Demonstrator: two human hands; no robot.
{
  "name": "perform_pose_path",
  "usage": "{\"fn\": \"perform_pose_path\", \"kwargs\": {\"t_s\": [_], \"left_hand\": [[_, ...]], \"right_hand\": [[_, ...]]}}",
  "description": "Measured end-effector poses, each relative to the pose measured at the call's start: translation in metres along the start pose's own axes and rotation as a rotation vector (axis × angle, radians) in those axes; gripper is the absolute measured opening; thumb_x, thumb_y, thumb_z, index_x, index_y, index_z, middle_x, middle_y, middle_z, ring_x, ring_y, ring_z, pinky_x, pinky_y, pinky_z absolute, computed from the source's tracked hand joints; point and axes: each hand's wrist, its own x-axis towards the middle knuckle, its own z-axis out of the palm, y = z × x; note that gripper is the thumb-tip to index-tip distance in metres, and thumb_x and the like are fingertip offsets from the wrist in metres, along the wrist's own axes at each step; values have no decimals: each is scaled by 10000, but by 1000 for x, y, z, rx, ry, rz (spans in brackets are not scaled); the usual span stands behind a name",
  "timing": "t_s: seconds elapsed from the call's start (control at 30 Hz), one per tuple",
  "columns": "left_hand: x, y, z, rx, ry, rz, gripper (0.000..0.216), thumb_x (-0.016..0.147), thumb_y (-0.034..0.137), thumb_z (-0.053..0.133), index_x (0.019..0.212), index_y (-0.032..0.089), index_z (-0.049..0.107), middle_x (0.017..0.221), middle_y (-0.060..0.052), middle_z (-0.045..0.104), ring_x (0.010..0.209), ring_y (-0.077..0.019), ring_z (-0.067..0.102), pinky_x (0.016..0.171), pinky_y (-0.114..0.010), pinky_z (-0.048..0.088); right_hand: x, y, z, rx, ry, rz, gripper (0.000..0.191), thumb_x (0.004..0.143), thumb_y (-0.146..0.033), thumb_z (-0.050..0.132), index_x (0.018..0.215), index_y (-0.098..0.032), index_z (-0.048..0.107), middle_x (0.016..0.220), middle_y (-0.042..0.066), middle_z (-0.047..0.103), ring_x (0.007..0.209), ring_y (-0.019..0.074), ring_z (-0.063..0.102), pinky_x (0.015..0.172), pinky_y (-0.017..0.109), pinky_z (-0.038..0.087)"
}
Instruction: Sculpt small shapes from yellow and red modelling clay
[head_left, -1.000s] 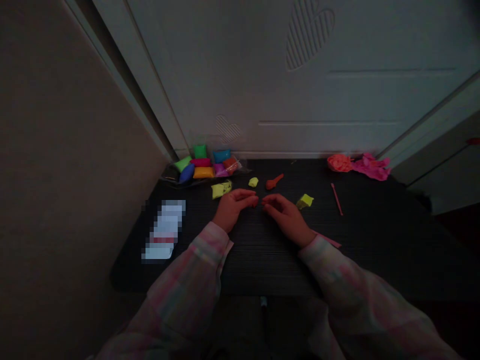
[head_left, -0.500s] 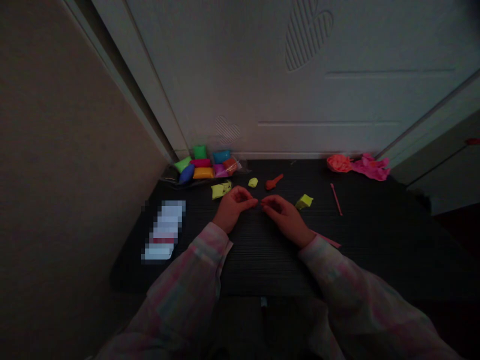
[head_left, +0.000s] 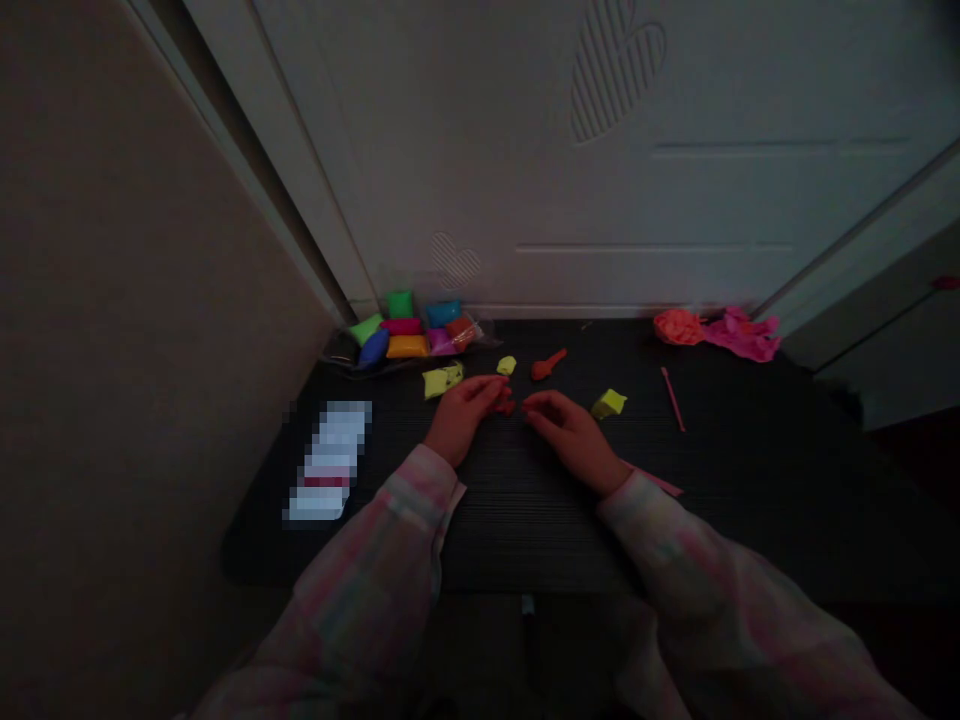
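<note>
My left hand (head_left: pixel 463 412) is closed in a pinch, and a small red piece that looks like modelling clay (head_left: pixel 505 406) shows at its fingertips. Just to the right, my right hand (head_left: pixel 570 437) also pinches, thumb against fingers. Whatever it holds is too small to make out. A narrow gap separates the two sets of fingertips. Beyond them lie an orange-red clay piece with a thin tail (head_left: pixel 548 365) and a pale yellow lump (head_left: pixel 506 365). A yellow packet (head_left: pixel 441 381) is close to my left hand, a yellow block-like piece (head_left: pixel 609 403) close to my right.
Clear bags of coloured clay packs (head_left: pixel 407 346) stand at the back left of the dark table (head_left: pixel 517 520). A lit phone (head_left: pixel 330 460) lies at left. Toward the right are a pink stick (head_left: pixel 673 398) and crumpled pink material (head_left: pixel 742 335). A pink strip (head_left: pixel 656 480) pokes out by my right wrist.
The fingers of my left hand have turned and drawn slightly back, and the red piece now shows at them. My right hand has stayed almost still.
</note>
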Motion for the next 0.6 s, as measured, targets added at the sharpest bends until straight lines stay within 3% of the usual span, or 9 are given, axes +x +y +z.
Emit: {"fn": "perform_pose_path", "kwargs": {"t_s": [0.33,0.6], "left_hand": [[1,-1,-2,44,-58,61,202,573,165,671,663,163,490,559,66,562,554,-62,525,604,-212,386],[0,0,-1,30,-50,38,151,610,217,649,663,162,519,565,55,543,550,-61,491,579,-209,363]], "right_hand": [[0,2,-1,-36,-6,-2,110,734,-249,500,826,-196,529,814,6,578,773,138,536,748,305,416],[0,1,-1,-49,-6,11,114,729,-259,506,823,-197,527,798,5,577,771,140,534,735,301,416]]}}
